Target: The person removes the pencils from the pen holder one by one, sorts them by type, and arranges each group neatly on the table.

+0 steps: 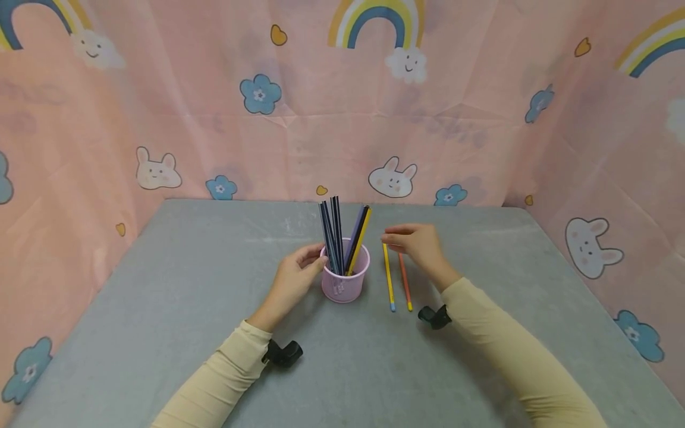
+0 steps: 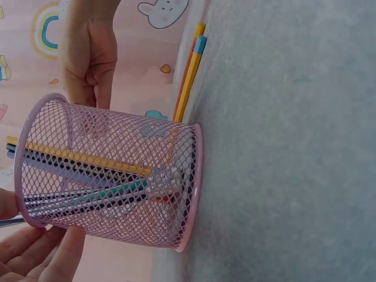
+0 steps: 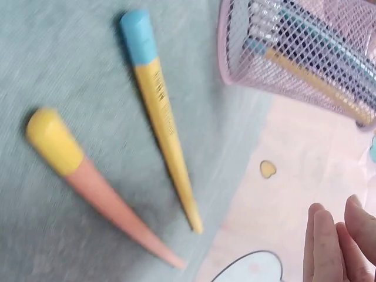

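A pink mesh pen cup (image 1: 342, 291) stands upright on the table, holding several dark pencils (image 1: 333, 238), a yellow pencil (image 1: 361, 239) and a purple one. At its left side, my left hand (image 1: 291, 278) holds the cup near the rim with thumb and fingers. To the right of the cup lie two loose pencils: a yellow pencil with a blue end (image 3: 161, 117) and an orange pencil with a yellow end (image 3: 106, 197). Above their far ends hovers my right hand (image 1: 420, 245), fingers fairly straight. Nothing shows between those fingers in the right wrist view.
The grey tabletop (image 1: 214, 333) spreads around the cup on all sides. A pink curtain (image 1: 321, 142) with rainbows, rabbits and flowers hangs behind the table and along both sides. Each wrist wears a small black camera (image 1: 283, 354).
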The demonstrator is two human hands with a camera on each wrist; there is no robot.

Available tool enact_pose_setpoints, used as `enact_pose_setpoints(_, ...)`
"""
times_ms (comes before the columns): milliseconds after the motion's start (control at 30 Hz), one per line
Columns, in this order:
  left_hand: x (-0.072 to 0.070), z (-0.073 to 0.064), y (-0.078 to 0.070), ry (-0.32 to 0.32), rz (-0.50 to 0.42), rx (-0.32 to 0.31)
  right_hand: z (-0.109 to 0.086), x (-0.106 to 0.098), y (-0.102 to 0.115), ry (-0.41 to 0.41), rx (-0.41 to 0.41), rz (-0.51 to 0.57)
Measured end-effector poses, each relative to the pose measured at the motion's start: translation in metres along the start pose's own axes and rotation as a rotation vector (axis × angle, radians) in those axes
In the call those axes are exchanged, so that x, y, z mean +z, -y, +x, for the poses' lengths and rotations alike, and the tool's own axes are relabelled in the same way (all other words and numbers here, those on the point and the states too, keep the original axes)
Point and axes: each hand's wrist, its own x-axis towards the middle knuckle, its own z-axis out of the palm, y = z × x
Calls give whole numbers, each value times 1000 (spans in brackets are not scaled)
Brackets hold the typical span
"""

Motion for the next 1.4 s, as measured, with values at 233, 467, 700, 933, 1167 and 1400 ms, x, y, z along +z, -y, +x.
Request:
enact_pose_setpoints(233,0,-1,-1,2,1,9,-7,8,9,21,1,53)
enact_pose_setpoints(467,-1,-1,-1,1,-1,7,-15,15,20,75,-6,83)
enact_pose_setpoints(700,-1,-1,-1,-2,0,1,-20,21,25,69,-19,84)
enact_pose_setpoints(933,-1,0,-1,-2,1,0,-24,27,27,31,-51,114)
enact_pose_setpoints(1167,-1,0,0,1,1,2,-27,33,30,-9,-63,143)
enact_pose_setpoints(1400,-1,-1,-1,8,7,16,-26,37,28,-47,-80,144)
